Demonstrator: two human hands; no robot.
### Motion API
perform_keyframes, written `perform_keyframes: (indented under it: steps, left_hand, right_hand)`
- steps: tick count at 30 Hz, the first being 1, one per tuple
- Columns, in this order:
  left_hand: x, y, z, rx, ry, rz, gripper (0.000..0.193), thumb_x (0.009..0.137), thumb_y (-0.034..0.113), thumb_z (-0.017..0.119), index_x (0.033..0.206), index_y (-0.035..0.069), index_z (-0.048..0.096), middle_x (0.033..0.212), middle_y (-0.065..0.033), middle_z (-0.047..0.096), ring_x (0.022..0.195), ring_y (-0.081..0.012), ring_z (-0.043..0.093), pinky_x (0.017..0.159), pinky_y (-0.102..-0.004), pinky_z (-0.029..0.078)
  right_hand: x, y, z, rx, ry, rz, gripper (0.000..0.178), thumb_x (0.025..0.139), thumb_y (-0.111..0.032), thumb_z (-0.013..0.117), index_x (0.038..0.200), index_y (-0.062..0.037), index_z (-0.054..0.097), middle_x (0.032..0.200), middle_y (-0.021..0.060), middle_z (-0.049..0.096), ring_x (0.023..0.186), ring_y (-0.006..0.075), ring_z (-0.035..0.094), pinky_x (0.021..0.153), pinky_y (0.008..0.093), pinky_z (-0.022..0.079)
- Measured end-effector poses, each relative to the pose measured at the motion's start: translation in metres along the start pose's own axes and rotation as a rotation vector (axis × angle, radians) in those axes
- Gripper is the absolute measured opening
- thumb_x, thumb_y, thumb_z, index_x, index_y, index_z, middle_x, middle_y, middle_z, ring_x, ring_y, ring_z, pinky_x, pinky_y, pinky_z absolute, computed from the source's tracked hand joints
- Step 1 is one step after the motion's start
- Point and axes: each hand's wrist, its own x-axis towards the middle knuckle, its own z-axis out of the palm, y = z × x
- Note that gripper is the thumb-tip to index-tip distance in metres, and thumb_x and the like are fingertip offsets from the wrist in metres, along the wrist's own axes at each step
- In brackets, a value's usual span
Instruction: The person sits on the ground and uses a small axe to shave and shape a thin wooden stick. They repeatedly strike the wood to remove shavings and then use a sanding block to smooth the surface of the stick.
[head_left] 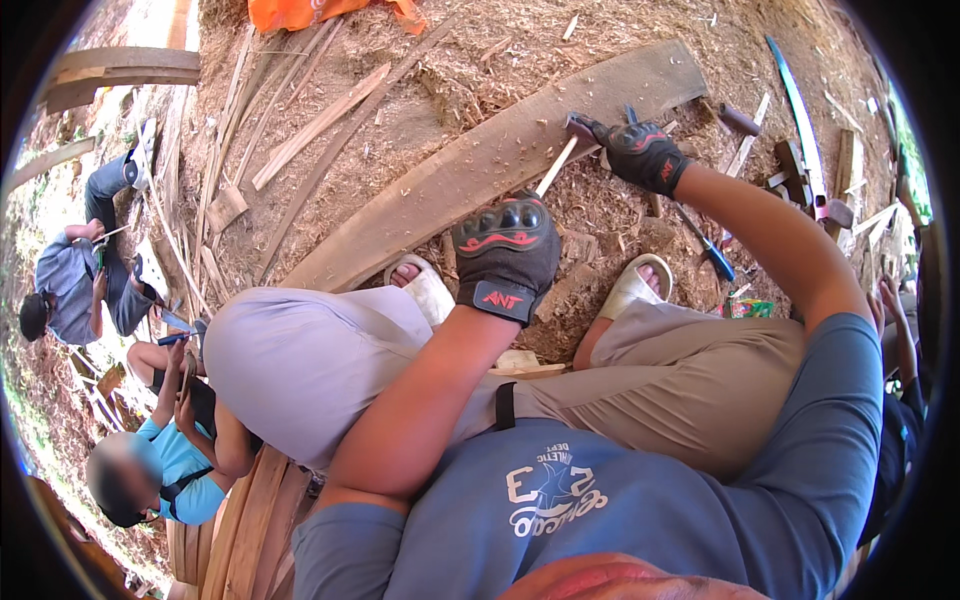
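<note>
Ground (400,130): packed earth covered in wood shavings and offcuts; loose slats lie scattered to the upper left, which suggests a carving site.
Plank (480,165): a long, broad board lying flat on the ground, running diagonally from lower left to upper right just beyond the person's feet. It appears placed there as a work surface within arm's reach.
Seated posture: knees drawn up and sandalled feet (640,285) planted near the plank, which brings both arms over the work.
Other people: two sit at the left edge of the view, well apart from the person, each bent over what is in their own hands.
Long blade (800,110): a curved, bluish blade lying on the ground at upper right, near other tools, away from both hands.
Left hand (505,255): gloved in black and red, fingers curled closed around the near end of the stick, just beside the plank's lower edge. The grip appears to steady the stick.
Right hand (640,150): gloved likewise, closed around a dark-handled tool (580,125) held at the stick's far end, above the plank.
Stick (556,165): thin and pale, spanning between the two hands, tilted across the plank's edge.
</note>
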Motion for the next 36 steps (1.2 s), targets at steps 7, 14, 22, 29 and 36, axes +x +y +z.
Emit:
perform_keyframes:
  steps: [7,14,22,29,36]
  left_hand:
    - [-0.008,0.004,0.006,0.054,0.113,0.055,0.011,0.087,0.021,0.065,0.083,0.012,0.069,0.069,-0.0075,0.068,0.058,-0.0292,0.068,0.052,-0.0458,0.050]
    - [-0.003,0.001,0.002,0.062,0.128,0.144,0.014,0.085,0.021,0.066,0.090,0.009,0.071,0.067,-0.0061,0.066,0.058,-0.0267,0.068,0.051,-0.0437,0.050]
    - [-0.001,0.003,-0.001,0.100,0.213,0.155,0.011,0.087,0.020,0.064,0.086,0.012,0.070,0.066,-0.0037,0.065,0.056,-0.0267,0.066,0.051,-0.0451,0.050]
    - [-0.001,0.006,-0.002,0.098,0.232,0.139,0.011,0.086,0.022,0.066,0.082,0.012,0.069,0.065,-0.0062,0.064,0.056,-0.0271,0.065,0.051,-0.0440,0.049]
    - [-0.004,0.010,-0.002,0.099,0.193,0.112,0.008,0.083,0.018,0.066,0.076,0.014,0.066,0.064,-0.0053,0.063,0.055,-0.0270,0.064,0.051,-0.0436,0.048]
  right_hand:
    - [-0.010,-0.046,-0.019,-0.001,-0.006,-0.359,0.076,0.092,-0.002,0.050,0.162,-0.0278,0.039,0.106,0.0162,0.076,0.079,0.0304,0.075,0.070,0.0445,0.060]
    - [-0.016,-0.059,-0.022,0.109,-0.179,-0.111,0.078,0.096,-0.007,0.046,0.167,-0.0292,0.026,0.149,0.0198,0.059,0.091,0.0315,0.075,0.088,0.0467,0.061]
    - [-0.011,-0.030,0.018,-0.042,0.111,-0.255,0.081,0.096,-0.008,0.047,0.169,-0.0269,0.018,0.162,0.0133,0.047,0.089,0.0285,0.077,0.090,0.0576,0.053]
    - [-0.006,0.008,0.007,0.027,-0.049,-0.007,0.071,0.097,-0.004,0.043,0.165,-0.0226,0.034,0.156,0.0166,0.053,0.091,0.0295,0.077,0.084,0.0453,0.061]
    - [-0.003,0.003,0.019,0.048,-0.054,-0.092,0.070,0.095,-0.005,0.049,0.161,-0.0219,0.037,0.098,0.0213,0.074,0.079,0.0335,0.074,0.071,0.0488,0.058]
